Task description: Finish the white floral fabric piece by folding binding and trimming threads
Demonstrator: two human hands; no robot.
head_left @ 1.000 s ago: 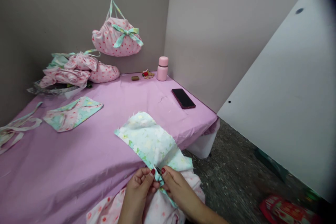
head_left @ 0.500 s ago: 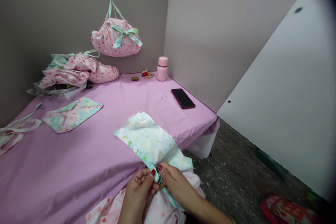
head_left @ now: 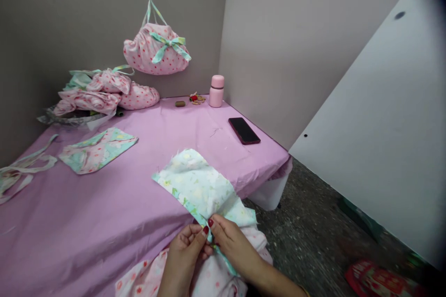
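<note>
Pinching the green-edged floral fabric (head_left: 204, 192) between fingers of the left hand (head_left: 186, 257) and right hand (head_left: 233, 248), over the pink tabletop (head_left: 104, 213).

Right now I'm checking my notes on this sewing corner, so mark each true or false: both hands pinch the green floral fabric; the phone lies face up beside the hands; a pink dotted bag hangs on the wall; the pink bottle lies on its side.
1. Both the left hand and the right hand pinch the edge of the green floral fabric. True.
2. The phone lies beside the hands. False: it lies far off, near the table's right edge.
3. A pink dotted bag hangs on the wall. True.
4. The pink bottle lies on its side. False: it stands upright in the corner.
</note>
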